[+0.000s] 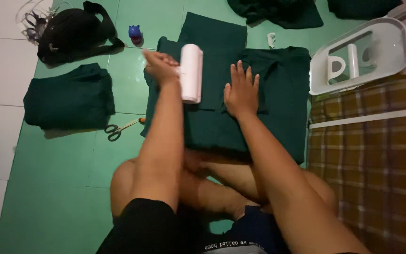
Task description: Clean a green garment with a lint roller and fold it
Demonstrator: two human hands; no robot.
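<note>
I sit on the floor with a dark green garment (278,94) spread flat in front of my knees. My left hand (161,66) grips the handle of a white lint roller (191,73), whose roll lies on the cloth near the garment's upper left. My right hand (242,91) is pressed flat on the garment beside the roller, fingers spread.
A folded dark green cloth (69,96) lies at the left, with scissors (118,129) beside it. A black bag (74,30) and a small blue object (135,33) sit farther back. A white plastic stool (360,54) and plaid fabric (367,160) are at the right. More dark cloth (278,11) lies at the top.
</note>
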